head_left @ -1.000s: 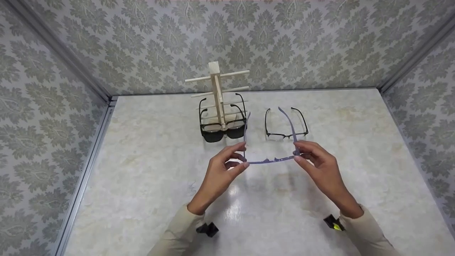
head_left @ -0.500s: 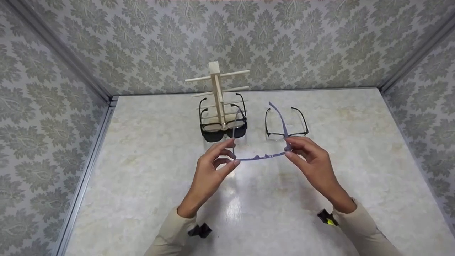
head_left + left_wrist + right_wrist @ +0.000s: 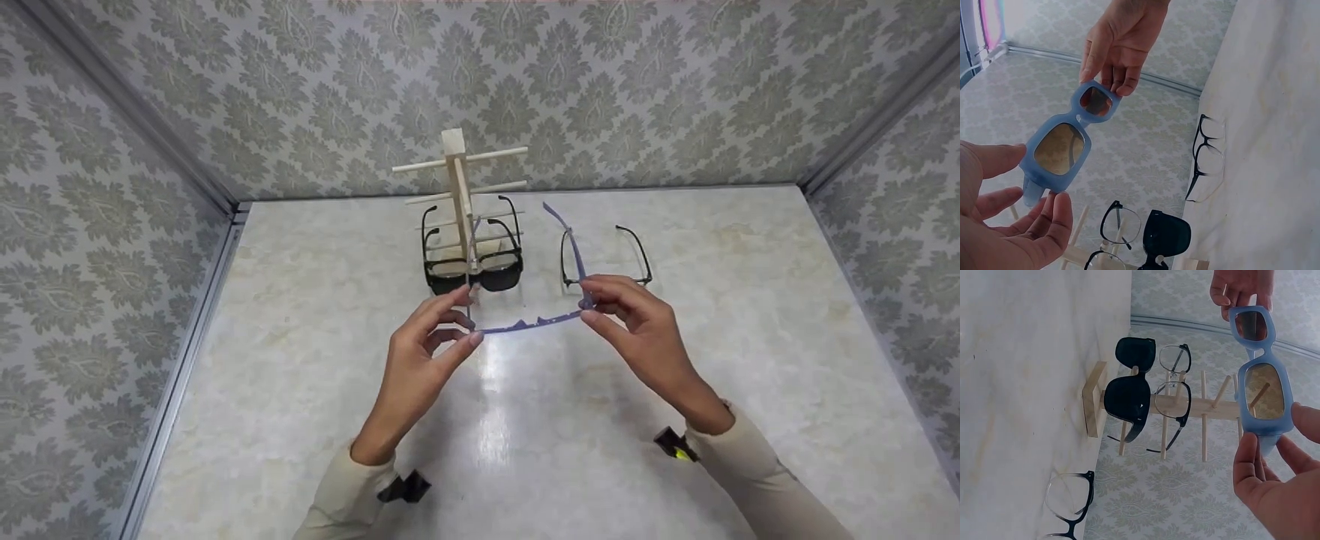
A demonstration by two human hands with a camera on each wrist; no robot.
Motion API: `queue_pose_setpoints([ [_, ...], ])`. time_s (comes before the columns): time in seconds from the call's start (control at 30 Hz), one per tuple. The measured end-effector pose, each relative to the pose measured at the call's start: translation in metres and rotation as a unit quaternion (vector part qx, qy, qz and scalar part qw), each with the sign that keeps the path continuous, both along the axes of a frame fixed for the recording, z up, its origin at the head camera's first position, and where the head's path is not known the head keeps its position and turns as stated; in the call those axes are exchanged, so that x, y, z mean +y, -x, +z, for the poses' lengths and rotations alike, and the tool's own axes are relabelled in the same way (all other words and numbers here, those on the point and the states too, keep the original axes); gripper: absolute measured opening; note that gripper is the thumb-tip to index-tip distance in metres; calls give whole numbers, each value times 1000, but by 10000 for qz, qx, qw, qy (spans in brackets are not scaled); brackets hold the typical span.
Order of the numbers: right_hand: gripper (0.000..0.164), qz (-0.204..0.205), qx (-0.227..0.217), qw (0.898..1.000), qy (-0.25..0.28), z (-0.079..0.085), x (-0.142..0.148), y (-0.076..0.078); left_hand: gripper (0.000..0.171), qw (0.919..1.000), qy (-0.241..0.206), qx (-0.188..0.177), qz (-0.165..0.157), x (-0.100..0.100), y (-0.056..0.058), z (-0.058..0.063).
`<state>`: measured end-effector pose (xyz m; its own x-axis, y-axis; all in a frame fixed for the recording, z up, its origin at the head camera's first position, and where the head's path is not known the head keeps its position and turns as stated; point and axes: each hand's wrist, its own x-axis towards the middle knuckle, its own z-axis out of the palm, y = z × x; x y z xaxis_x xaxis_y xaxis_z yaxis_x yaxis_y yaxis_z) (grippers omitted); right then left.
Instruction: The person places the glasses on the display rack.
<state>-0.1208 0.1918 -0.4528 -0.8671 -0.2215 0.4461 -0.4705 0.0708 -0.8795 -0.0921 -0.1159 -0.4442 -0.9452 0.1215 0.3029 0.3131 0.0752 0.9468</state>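
Blue glasses (image 3: 1265,359), held over table (image 3: 300,360) on near side of rack (image 3: 459,195): pinched at one end by left hand (image 3: 420,352), at other by right hand (image 3: 645,337), presumably to steady both unfolded arms (image 3: 577,256) and spare the lenses (image 3: 1057,145) from smudges.

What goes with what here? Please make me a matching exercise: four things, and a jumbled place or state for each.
1. Pale wooden peg stand
2. Translucent blue, thick-framed sunglasses
3. Black sunglasses with dark lenses
4. Black-topped, clear-lensed glasses right of the stand

a. On the lowest wooden pegs
b. On the marbled tabletop, earpieces unfolded
c. Upright near the patterned back wall
d. Held between left hand and right hand

Pairs: 1-c, 2-d, 3-a, 4-b
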Motion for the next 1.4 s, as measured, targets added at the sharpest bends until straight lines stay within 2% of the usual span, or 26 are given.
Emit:
queue_pose_setpoints([
  [0.4,37,76,-315,9994,-73,9,-17,16,57,9999,21,-35,147,-16,7,2],
  [0.77,36,52,-787,9967,-191,20,-28,35,56,9993,-169,-229,256,-26,24,8],
  [1.13,34,105,-848,9961,-239,29,-36,50,55,9984,-416,-286,257,-33,38,13],
  [1.4,34,144,-917,9956,-146,34,-40,55,55,9983,-435,-291,253,-36,43,18],
])
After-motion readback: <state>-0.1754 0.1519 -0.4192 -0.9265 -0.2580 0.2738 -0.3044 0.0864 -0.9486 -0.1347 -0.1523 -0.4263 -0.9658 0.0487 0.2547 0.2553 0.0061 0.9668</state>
